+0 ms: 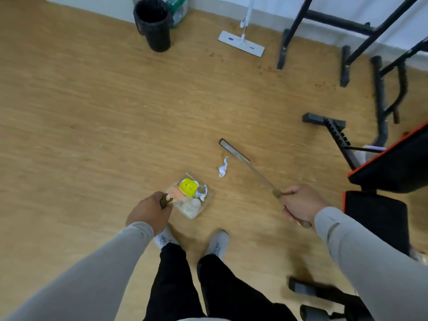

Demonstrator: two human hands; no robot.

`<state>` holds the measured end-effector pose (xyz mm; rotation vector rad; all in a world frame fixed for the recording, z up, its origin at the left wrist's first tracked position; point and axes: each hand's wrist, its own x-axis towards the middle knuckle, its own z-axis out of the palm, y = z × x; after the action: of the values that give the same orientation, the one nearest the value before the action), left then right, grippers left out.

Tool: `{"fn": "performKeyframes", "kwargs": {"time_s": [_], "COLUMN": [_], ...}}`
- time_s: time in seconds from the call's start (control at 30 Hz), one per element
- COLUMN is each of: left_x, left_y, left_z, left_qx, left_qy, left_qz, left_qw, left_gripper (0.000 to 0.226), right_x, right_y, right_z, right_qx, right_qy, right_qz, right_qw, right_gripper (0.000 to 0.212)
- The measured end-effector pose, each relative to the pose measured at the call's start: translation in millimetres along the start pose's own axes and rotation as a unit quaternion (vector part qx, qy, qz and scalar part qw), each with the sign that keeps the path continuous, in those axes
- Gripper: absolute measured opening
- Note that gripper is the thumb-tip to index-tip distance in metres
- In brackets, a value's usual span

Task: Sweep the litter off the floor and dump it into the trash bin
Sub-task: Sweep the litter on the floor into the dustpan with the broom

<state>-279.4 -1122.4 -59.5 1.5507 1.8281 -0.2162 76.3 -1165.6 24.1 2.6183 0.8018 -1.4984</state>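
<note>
The bin (152, 24) stands far off at the wall on the left, well apart from the work. Nearer, the left hand (149, 210) is closed round the brown handle of a clear dustpan (192, 200) resting on the floor (92, 112); in the pan lie a yellow piece, an orange comb-like piece and white scraps. Just right of the pan, loose on the floor, lies a white tissue (222, 167), between the pan and the broom (234, 151). The right hand (298, 202) is clenched round the broom's shaft, the head set just beyond the tissue.

To do this stroke well, I judge the pan's lip should stay flat on the floor and face the tissue, while the broom draws it across in one short, low pull; a fast flick may send so light a scrap past the lip.

No brand or writing can be read; the yellow piece shows only two dark dots.
</note>
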Motion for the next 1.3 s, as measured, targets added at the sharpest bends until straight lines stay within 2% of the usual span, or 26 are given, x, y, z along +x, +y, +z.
{"fn": "performKeyframes", "kwargs": {"time_s": [0.2,0.43,0.5,0.6,0.67,1.07,1.3], "left_x": [33.5,41.3,41.4,40.1,40.2,38.3,36.7], "left_y": [2.4,-1.4,-0.3,0.4,0.1,-5.5,-6.4], "left_z": [-4.7,-4.6,-5.6,-7.1,-7.2,-3.7,-2.4], "left_qx": [0.012,0.018,0.014,0.013,0.012,0.006,0.000], "left_qy": [0.021,0.038,0.037,0.035,0.036,0.041,0.041], "left_qz": [-0.010,-0.006,0.000,0.007,0.012,0.012,0.012], "left_qw": [1.000,0.999,0.999,0.999,0.999,0.999,0.999], "left_gripper": [0.023,0.020,0.020,0.020,0.020,0.019,0.018], "right_x": [36.3,41.3,34.5,22.6,9.2,6.8,-5.5], "right_y": [-22.6,-31.2,-31.4,-27.9,-26.1,-29.6,-26.2], "right_z": [31.8,69.3,49.6,-10.2,-37.2,27.2,44.5], "right_qx": [-0.024,-0.046,-0.021,0.054,0.057,0.054,0.128], "right_qy": [0.036,-0.061,-0.099,-0.117,-0.130,-0.058,-0.101], "right_qz": [0.000,0.008,0.004,0.036,0.051,-0.002,0.063], "right_qw": [0.999,0.997,0.995,0.991,0.989,0.997,0.985], "right_gripper": [0.016,0.019,0.020,0.021,0.021,0.015,0.017]}}
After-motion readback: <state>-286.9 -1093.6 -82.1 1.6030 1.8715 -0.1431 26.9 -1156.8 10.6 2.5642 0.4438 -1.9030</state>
